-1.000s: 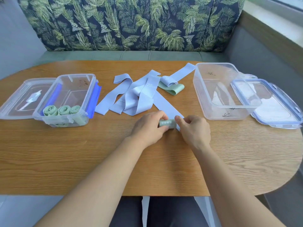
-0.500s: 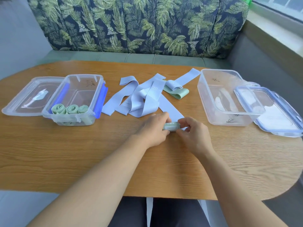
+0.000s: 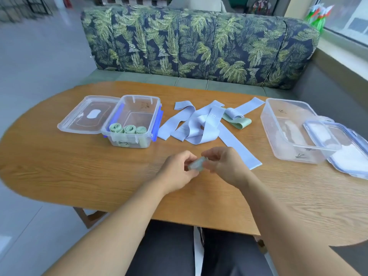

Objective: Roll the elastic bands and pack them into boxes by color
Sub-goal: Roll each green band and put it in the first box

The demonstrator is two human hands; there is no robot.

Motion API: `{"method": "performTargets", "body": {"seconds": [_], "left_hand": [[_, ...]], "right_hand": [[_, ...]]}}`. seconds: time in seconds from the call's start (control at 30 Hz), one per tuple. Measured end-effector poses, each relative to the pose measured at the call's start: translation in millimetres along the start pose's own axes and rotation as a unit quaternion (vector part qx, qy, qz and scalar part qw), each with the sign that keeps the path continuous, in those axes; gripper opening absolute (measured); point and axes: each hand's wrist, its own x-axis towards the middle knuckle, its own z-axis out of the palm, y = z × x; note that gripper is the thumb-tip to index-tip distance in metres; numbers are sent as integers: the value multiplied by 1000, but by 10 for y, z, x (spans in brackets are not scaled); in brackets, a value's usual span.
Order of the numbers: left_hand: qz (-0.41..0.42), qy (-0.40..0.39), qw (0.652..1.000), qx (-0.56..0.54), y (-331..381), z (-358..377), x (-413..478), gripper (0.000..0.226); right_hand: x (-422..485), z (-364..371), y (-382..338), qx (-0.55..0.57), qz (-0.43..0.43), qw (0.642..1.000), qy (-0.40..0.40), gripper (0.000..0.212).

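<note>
I see left hand and right hand pinching the pale-green rolled elastic band, axis roughly eight-to-two. The clear blue-clipped plastic box lies at ten o'clock, nearer the left.

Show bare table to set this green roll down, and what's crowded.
Bare tabletop: left of the left hand, in front of the green-roll box; and right of the right hand, in front of the large box. Crowded: between the boxes, under blue bands.
</note>
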Motion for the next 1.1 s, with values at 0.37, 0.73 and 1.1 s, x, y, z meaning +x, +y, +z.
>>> {"method": "performTargets", "body": {"seconds": [0.37,0.73,1.1], "left_hand": [[10,188,981,38,-45,140,-239,10],[33,142,989,7,-219,42,-108,16],[57,82,994,46,-180,-219,-149,35]], "right_hand": [[11,435,-608,-300,65,952,19,15],[59,357,-672,-434,-54,897,-60,19],[109,367,-650,-459,-50,884,-76,18]]}}
